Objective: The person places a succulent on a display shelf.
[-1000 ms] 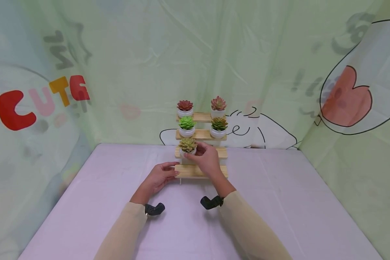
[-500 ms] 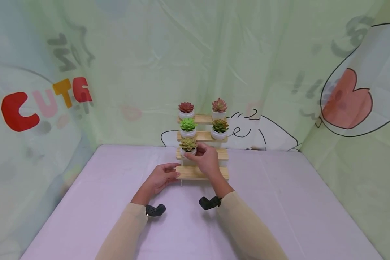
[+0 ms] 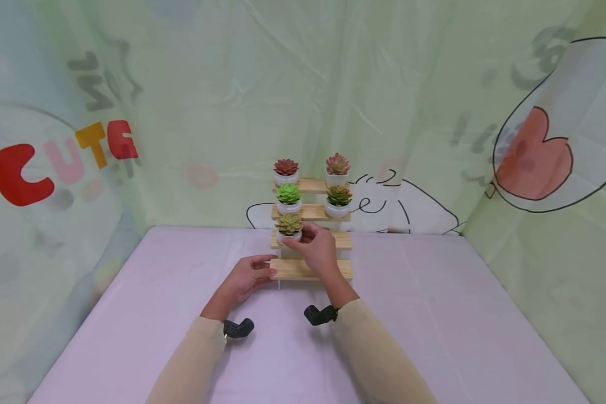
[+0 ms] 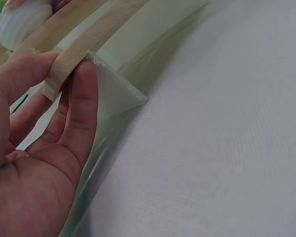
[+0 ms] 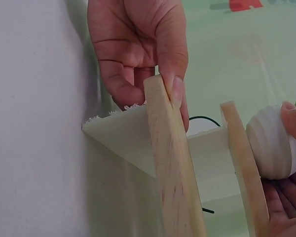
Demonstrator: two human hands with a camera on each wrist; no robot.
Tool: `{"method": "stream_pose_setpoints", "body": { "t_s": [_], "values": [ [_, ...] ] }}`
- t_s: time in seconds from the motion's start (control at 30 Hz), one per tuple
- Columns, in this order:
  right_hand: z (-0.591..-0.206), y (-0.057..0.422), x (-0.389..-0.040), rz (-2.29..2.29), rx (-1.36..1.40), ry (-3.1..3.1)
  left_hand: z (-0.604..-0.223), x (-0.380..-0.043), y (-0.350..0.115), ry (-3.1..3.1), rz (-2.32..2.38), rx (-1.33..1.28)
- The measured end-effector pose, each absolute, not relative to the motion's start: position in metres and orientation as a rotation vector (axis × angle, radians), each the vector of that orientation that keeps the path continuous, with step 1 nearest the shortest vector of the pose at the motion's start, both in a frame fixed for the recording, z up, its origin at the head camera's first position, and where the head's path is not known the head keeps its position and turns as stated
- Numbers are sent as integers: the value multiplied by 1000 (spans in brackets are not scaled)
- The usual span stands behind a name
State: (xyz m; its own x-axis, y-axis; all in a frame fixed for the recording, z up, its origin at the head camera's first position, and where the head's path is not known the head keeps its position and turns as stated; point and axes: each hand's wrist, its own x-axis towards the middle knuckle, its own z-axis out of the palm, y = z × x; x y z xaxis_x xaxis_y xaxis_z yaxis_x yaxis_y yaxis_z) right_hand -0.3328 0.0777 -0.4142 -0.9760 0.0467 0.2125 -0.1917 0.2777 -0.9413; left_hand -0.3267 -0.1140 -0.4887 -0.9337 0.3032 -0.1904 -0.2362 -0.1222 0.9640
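A tiered stand of pale wooden planks (image 3: pixel 308 270) on white side pieces stands at the far middle of the table. My left hand (image 3: pixel 247 278) pinches the left end of its lowest plank, thumb on top and fingers beneath, as the left wrist view shows closely. My right hand (image 3: pixel 319 251) holds a potted yellow-green succulent (image 3: pixel 289 225) by its ribbed white pot (image 5: pixel 269 143), at the left end of the second plank from the bottom. In the right wrist view the pot's base is against that plank. Most of the succulent is cut off there.
On the plank above sit a bright green succulent (image 3: pixel 289 196) and a brownish-green one (image 3: pixel 338 197). A dark red succulent (image 3: pixel 285 169) and a pink one (image 3: pixel 338 168) occupy the top plank. A printed curtain (image 3: pixel 207 140) hangs behind and beside the pale table (image 3: pixel 424 314).
The view shifts slightly. Both hands keep their places on the plank and the pot, while the right forearm swings a little to the left.
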Motion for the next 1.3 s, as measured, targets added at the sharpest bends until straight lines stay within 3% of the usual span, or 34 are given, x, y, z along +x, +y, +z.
{"method": "stream_pose_setpoints", "body": {
  "t_s": [1.03,1.3],
  "values": [
    [-415,75,-331,1740,160,-2332,-495,-327,-117,1758,2148,101],
    [-409,86,-325,1759,147,-2362,-493,-327,-138,2043,2071,122]
  ]
}}
